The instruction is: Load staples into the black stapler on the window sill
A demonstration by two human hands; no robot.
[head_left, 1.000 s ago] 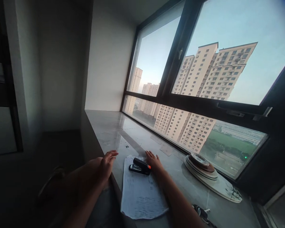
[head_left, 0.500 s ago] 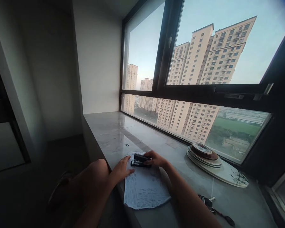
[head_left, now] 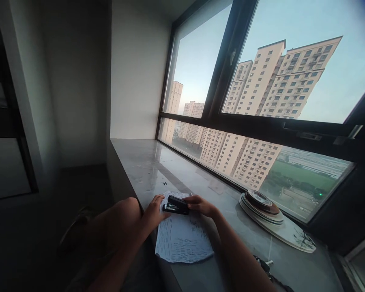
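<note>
A black stapler point(head_left: 179, 206) lies over the upper part of a sheet of paper point(head_left: 185, 241) covered in rows of dark marks. Its jaws are apart and point left. My right hand point(head_left: 199, 205) grips the stapler's back end from the right, thumb and fingers closed around it. At the paper's upper left edge rests my left hand point(head_left: 153, 211), with the thumb spread from the fingers and the stapler's front end close by. Whether these fingertips also touch the stapler is hard to see.
Two small dark bits point(head_left: 164, 183) lie beyond the paper on the grey stone sill point(head_left: 134, 162). A stack of plates point(head_left: 261, 209) stands on a larger oval plate point(head_left: 301, 237) at the right. Keys point(head_left: 266, 263) lie near my right forearm. A window frame point(head_left: 213, 117) borders the sill.
The camera view has tilted. My right hand has brought the stapler slightly left, closer to my left hand. My left hand stays at the paper's edge.
</note>
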